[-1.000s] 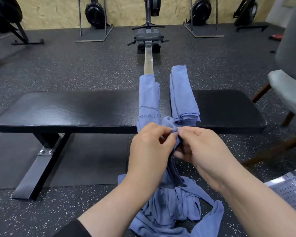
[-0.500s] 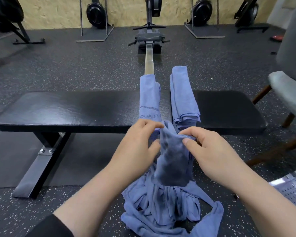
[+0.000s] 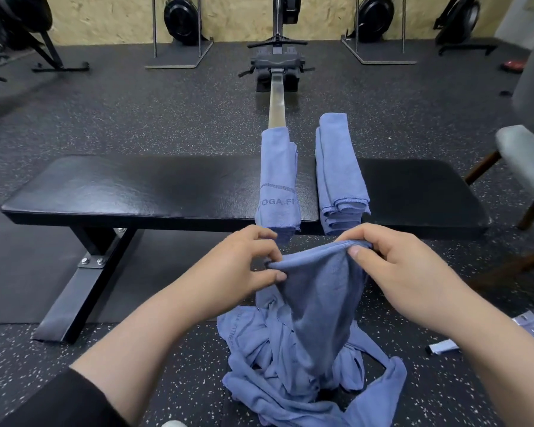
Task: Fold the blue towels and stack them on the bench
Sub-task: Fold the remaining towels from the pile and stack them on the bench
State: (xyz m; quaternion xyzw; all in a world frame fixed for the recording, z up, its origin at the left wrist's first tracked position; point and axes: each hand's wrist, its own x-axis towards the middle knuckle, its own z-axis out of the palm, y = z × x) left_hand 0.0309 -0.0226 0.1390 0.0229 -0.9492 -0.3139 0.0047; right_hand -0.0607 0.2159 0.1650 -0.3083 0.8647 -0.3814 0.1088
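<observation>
Head view: the floor (image 3: 136, 118), dark speckled rubber, fills most of the frame. The bench (image 3: 136, 192), black and padded, crosses it; all else is placed from the bench. Beyond it stands a rower (image 3: 276, 61), its rail running toward the bench. To the bench's right is a chair (image 3: 524, 149). On the floor in front of the bench lies a pile (image 3: 302, 365) of loose blue towels. Across the bench's right half lie a stack (image 3: 336, 167) of folded towels and, just left of it, a strip (image 3: 278, 180) of folded towel. In front of the bench's near edge, the left hand (image 3: 241, 266) and right hand (image 3: 392, 266), apart, each pinch the top edge of a towel (image 3: 318, 291) hanging into the pile.
</observation>
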